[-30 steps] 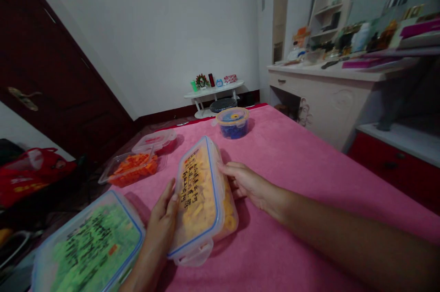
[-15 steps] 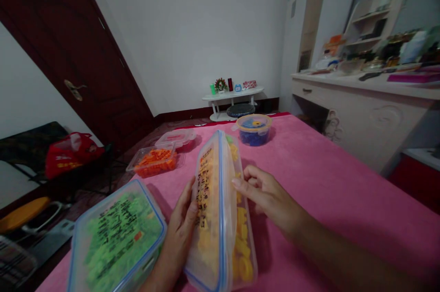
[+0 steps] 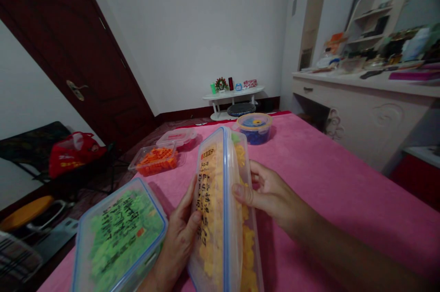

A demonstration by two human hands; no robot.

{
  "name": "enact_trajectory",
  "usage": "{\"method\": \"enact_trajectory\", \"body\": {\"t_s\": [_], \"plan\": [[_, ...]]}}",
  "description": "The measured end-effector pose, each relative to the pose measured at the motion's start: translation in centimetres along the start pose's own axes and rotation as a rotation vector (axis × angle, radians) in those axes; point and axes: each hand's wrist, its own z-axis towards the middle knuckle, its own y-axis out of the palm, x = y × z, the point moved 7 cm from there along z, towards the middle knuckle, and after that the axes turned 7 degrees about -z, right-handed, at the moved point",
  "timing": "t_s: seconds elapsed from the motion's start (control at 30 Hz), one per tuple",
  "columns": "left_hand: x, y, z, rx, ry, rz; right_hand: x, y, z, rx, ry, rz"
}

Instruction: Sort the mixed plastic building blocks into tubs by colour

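A clear lidded box of yellow pieces (image 3: 220, 218) stands tipped up on its long edge on the pink table (image 3: 326, 182). Its lid has a blue rim and black handwriting. My left hand (image 3: 178, 241) presses flat against the lid side. My right hand (image 3: 271, 195) grips the opposite side, thumb on the rim and fingers curled behind. Just left of my left hand sits a lidded box of green pieces (image 3: 118, 237), also with writing on its lid.
An open tray of orange pieces (image 3: 156, 160) and a lidded red box (image 3: 177, 137) lie farther back on the left. A round tub of blue pieces (image 3: 254, 128) stands at the far end. A pale dresser (image 3: 371, 104) runs along the right; a dark door (image 3: 85, 76) is left.
The yellow box has been tilted from nearly flat up onto its edge, and the pieces inside have slid down. Both hands stayed on it. The view has turned left.
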Motion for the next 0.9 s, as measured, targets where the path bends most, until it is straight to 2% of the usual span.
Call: {"method": "enact_trajectory", "body": {"t_s": [0.13, 0.23, 0.33, 0.43, 0.53, 0.63, 0.73, 0.8, 0.9], "plan": [[0.2, 0.1, 0.0, 0.035, -0.056, 0.037, 0.0, -0.1, -0.1, -0.022, 0.033, 0.046], [-0.5, 0.2, 0.1, 0.153, -0.192, -0.112, 0.8, -1.4, 0.4, 0.006, 0.112, -0.078], [-1.4, 0.7, 0.0, 0.269, -0.309, -0.398, 2.0, -4.3, 1.3, 0.105, 0.214, -0.232], [-2.6, 1.3, -0.1, 0.365, -0.398, -0.663, 2.9, -8.1, 2.3, 0.228, 0.247, -0.355], [-3.8, 1.6, -0.2, 0.41, -0.483, -0.753, 3.3, -11.0, 3.0, 0.238, 0.217, -0.522], [-4.5, 1.7, -0.2, 0.367, -0.55, -0.748, 4.2, -12.1, 3.2, 0.171, 0.273, -0.604], [-3.8, 2.6, -0.2, 0.2, -0.622, -0.765, 5.9, -11.5, 2.6, 0.074, 0.415, -0.591], [-2.7, 3.8, -0.5, 0.071, -0.678, -0.796, 6.3, -10.7, 2.6, 0.025, 0.4, -0.602], [-1.1, 6.4, -1.4, -0.073, -0.738, -0.867, 6.2, -10.5, 3.1, -0.003, 0.303, -0.568]]}}
